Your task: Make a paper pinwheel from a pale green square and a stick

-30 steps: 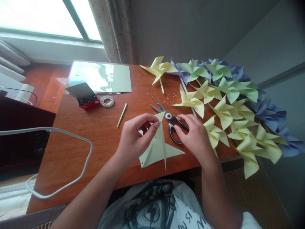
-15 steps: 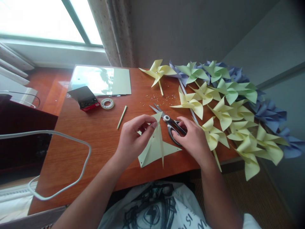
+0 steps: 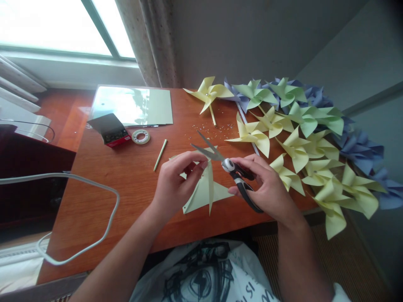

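My left hand [image 3: 178, 182] pinches a corner of a pale yellow folded paper [image 3: 204, 191] that lies partly lifted near the front edge of the wooden table [image 3: 126, 184]. My right hand [image 3: 266, 188] grips the black handles of a pair of scissors [image 3: 228, 167], raised off the table. The blades are slightly apart and point up-left, just above the paper's top corner and close to my left fingertips.
Many yellow, green and blue paper pinwheels [image 3: 302, 142] crowd the table's right side. A green stick [image 3: 160, 154], a tape roll [image 3: 140, 136], a small dark box [image 3: 110, 129], paper sheets [image 3: 135, 105] and tiny scraps [image 3: 210, 128] lie further back. A white cable [image 3: 78, 184] loops at left.
My right hand closed on the scissors, which lay on the table, and lifted them. My left hand kept its pinch on the paper, which rose a little.
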`<action>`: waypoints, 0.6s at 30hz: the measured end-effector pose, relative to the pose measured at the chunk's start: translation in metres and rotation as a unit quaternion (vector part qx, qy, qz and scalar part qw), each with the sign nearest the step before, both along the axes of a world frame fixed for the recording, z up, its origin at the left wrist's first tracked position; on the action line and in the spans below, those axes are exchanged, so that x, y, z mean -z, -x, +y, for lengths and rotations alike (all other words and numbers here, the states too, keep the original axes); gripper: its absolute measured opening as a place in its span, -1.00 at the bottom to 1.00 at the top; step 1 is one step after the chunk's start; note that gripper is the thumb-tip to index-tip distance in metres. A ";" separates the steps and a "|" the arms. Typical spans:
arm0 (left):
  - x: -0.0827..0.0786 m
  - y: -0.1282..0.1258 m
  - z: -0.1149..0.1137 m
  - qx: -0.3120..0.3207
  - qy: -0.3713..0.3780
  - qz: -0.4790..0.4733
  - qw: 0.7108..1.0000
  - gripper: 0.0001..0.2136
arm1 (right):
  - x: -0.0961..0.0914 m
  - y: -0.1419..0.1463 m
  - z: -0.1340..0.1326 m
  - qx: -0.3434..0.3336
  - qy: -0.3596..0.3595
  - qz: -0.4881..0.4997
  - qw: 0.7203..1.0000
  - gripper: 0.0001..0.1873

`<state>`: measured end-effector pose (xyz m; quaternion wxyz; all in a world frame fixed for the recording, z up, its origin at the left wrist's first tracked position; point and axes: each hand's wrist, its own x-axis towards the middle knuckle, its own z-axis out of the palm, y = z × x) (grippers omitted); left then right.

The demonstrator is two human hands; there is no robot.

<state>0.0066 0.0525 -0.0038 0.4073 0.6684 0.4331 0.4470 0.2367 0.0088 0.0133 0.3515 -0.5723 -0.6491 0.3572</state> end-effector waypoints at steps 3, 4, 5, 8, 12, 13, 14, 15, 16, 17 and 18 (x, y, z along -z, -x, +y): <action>-0.001 0.001 0.001 0.002 -0.006 -0.001 1.000 -0.90 | -0.002 0.003 -0.001 -0.006 -0.021 -0.044 0.999 -0.40; -0.001 0.001 0.001 0.004 -0.006 -0.004 1.000 -0.89 | -0.002 0.004 -0.002 -0.007 -0.029 -0.058 0.998 -0.39; -0.002 0.001 0.001 0.007 -0.005 -0.010 1.000 -0.88 | -0.003 0.004 -0.002 -0.010 -0.037 -0.071 0.997 -0.39; -0.002 0.001 0.001 0.014 -0.004 -0.025 1.000 -0.88 | -0.004 0.004 -0.003 -0.023 -0.054 -0.096 0.994 -0.37; -0.002 0.001 0.001 0.019 -0.005 -0.023 1.000 -0.85 | -0.006 0.004 -0.004 -0.028 -0.067 -0.105 0.992 -0.36; -0.003 0.001 0.001 0.019 -0.004 -0.022 1.000 -0.85 | -0.006 0.004 -0.004 -0.026 -0.068 -0.108 0.991 -0.36; -0.003 0.001 0.001 0.019 -0.003 -0.022 1.000 -0.85 | -0.007 0.004 -0.004 -0.025 -0.069 -0.110 0.991 -0.36; -0.004 0.001 0.001 0.019 -0.003 -0.022 1.000 -0.85 | -0.007 0.004 -0.004 -0.025 -0.070 -0.113 0.991 -0.35; -0.004 0.001 0.001 0.020 -0.003 -0.023 1.000 -0.85 | -0.007 0.005 -0.004 -0.025 -0.071 -0.116 0.990 -0.35; -0.004 0.001 0.000 0.020 -0.003 -0.022 1.000 -0.86 | -0.007 0.005 -0.004 -0.025 -0.071 -0.118 0.990 -0.35; -0.005 0.001 0.000 0.021 -0.003 -0.022 1.000 -0.86 | -0.007 0.005 -0.004 -0.026 -0.071 -0.120 0.990 -0.36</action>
